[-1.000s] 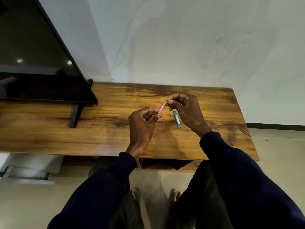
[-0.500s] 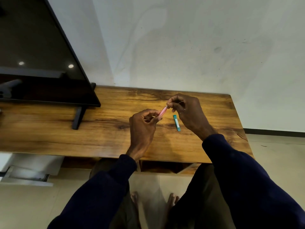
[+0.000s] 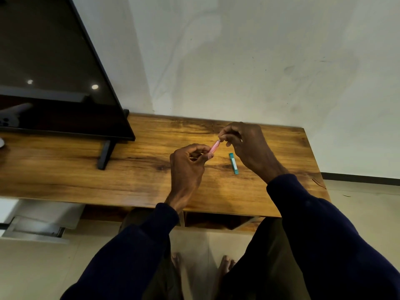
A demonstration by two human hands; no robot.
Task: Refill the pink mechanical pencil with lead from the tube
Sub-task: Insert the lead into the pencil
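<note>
Wood-grain tabletop (image 3: pixel 138 176) runs along a pale wall, with a dark television (image 3: pixel 54 79) standing on its left part. Above the table, the left hand (image 3: pixel 187 167) pinches the lower end of the pink mechanical pencil (image 3: pixel 214 147), held tilted. The right hand (image 3: pixel 246 146) closes thumb and fingertips at the pencil's upper end. A teal lead tube (image 3: pixel 234 163) lies flat on the table beside the right wrist.

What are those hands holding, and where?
Left hand pinches the pink mechanical pencil at its lower end; right hand fingertips meet its upper tip.
</note>
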